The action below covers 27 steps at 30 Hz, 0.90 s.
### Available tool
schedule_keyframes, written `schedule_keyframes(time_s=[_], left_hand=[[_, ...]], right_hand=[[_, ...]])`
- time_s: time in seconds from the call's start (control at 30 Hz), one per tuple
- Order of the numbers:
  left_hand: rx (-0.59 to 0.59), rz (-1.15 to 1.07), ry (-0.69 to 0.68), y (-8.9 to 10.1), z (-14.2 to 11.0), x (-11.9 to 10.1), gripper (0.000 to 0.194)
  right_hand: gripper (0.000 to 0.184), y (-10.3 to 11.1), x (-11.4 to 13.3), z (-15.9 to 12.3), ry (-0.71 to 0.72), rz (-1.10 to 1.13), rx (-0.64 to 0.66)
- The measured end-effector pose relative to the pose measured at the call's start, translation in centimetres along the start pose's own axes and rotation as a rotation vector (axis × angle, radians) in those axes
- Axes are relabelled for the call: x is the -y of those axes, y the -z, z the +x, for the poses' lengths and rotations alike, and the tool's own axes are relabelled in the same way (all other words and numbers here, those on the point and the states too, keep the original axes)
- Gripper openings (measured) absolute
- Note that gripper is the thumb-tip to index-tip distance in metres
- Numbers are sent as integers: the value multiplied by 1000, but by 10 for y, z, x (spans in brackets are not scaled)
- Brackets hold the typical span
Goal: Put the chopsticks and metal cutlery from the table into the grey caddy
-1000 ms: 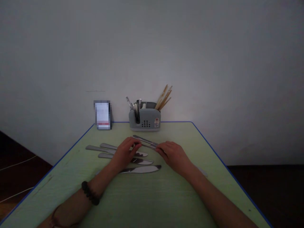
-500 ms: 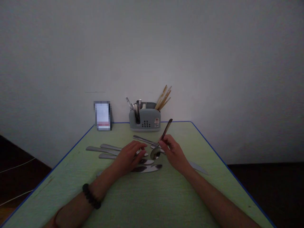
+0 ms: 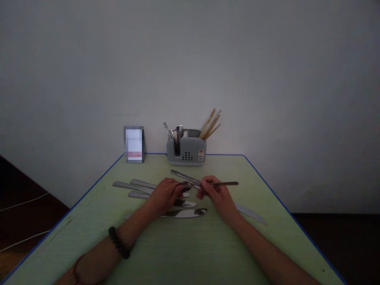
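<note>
A metal spoon [image 3: 226, 183] lies level between my two hands, its handle pointing right. My right hand [image 3: 216, 196] pinches it near the neck. At the bowl end, the fingers of my left hand [image 3: 166, 194] close on the spoon's rim; the fingertips are partly hidden. Beneath and around my left hand lie several metal table knives [image 3: 187, 213], handles to the left. Another knife [image 3: 251, 213] sticks out from under my right wrist, its blade toward the lower right. Behind the hands lies further metal cutlery [image 3: 182, 175], its right end hidden by my right hand.
A grey cutlery holder [image 3: 192, 148] stands at the table's back edge, with metal cutlery on its left side and wooden chopsticks [image 3: 211, 123] on its right. To its left a blurred upright screen [image 3: 134, 144] leans near the wall. The green table [image 3: 190, 253] has a blue edge.
The spoon has turned from steeply upright to level, handle now to the right. My left hand has taken hold of its bowl end. The view has shifted slightly.
</note>
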<state>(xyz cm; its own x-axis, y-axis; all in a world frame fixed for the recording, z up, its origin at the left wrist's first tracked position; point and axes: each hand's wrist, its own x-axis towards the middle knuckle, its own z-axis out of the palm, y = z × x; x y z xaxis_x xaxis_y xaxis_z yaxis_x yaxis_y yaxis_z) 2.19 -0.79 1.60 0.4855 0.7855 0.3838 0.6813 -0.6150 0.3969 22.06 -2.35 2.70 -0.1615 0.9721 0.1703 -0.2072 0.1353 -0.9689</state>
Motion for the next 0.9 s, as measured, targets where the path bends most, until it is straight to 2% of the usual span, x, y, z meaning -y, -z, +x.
schedule_keyframes(time_s=[0.1, 0.23, 0.33, 0.43, 0.57, 0.7, 0.9], left_hand=[[-88, -20, 121, 0, 3, 7, 41], [-177, -201, 289, 1, 3, 13, 38], [-174, -348, 276, 2, 1, 13, 39], [-159, -428, 270, 2, 1, 11, 42], [-126, -403, 320, 4, 1, 7, 39], [-149, -353, 291, 5, 1, 4, 35], [-143, -304, 254, 7, 0, 4, 34]], right_hand=[[32, 3, 6, 3, -21, -28, -70], [32, 9, 12, 8, -70, 151, -175], [23, 13, 12, 10, -114, 238, -223], [16, 14, 10, 10, -128, 228, -223], [15, 13, 7, 7, -106, 107, -170], [16, 11, 8, 3, -65, -36, -120], [15, 10, 8, 2, -27, -86, -106]])
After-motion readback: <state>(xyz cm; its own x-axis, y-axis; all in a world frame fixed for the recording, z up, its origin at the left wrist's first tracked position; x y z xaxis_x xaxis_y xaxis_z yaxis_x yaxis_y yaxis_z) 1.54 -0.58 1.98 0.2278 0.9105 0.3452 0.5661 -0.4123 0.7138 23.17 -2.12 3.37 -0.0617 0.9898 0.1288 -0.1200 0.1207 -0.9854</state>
